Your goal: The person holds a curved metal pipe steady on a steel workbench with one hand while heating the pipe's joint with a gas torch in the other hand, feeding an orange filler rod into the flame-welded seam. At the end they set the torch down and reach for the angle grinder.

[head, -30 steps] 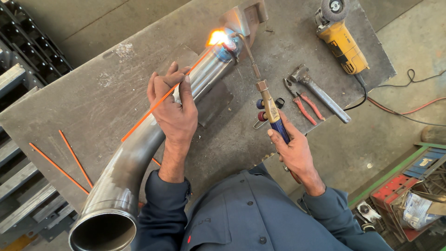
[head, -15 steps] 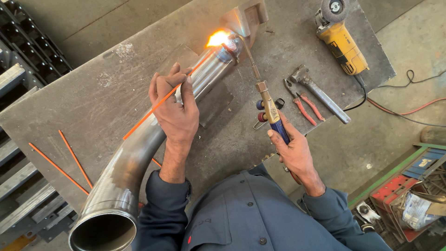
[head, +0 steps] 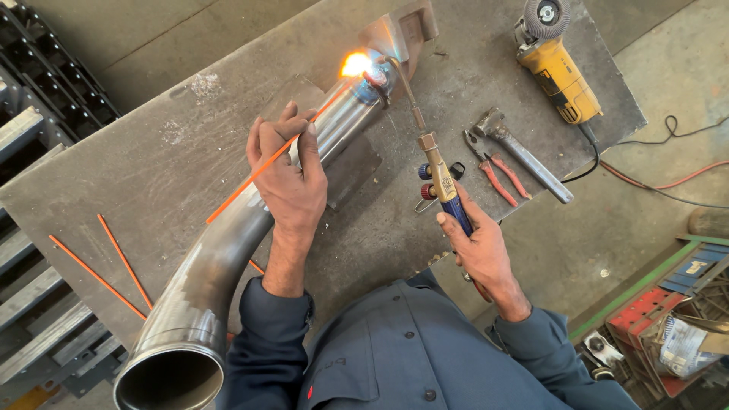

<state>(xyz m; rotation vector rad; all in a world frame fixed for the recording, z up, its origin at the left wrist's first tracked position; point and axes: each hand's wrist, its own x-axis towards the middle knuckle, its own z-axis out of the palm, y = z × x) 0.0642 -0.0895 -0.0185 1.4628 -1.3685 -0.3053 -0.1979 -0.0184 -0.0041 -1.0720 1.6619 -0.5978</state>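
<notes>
A curved steel pipe (head: 220,258) lies across the grey metal table (head: 152,159), its open end near me at bottom left. My left hand (head: 288,178) rests on the pipe and pinches a thin orange filler rod (head: 250,178) that points at the pipe's far end. My right hand (head: 478,247) grips the blue handle of a gas torch (head: 437,171). The torch's bent tip reaches the far pipe end, where a bright flame (head: 355,64) burns against a small steel plate (head: 395,34).
Two spare orange rods (head: 114,262) lie at the table's left. A yellow angle grinder (head: 554,64), red-handled pliers (head: 497,175) and a hammer (head: 524,156) lie at the right. Cables (head: 668,182) trail over the floor; a cluttered crate (head: 668,319) stands bottom right. Dark metal racks (head: 38,83) line the left.
Both hands, the rod and the torch stay nearly still. The flame keeps burning at the pipe's far end.
</notes>
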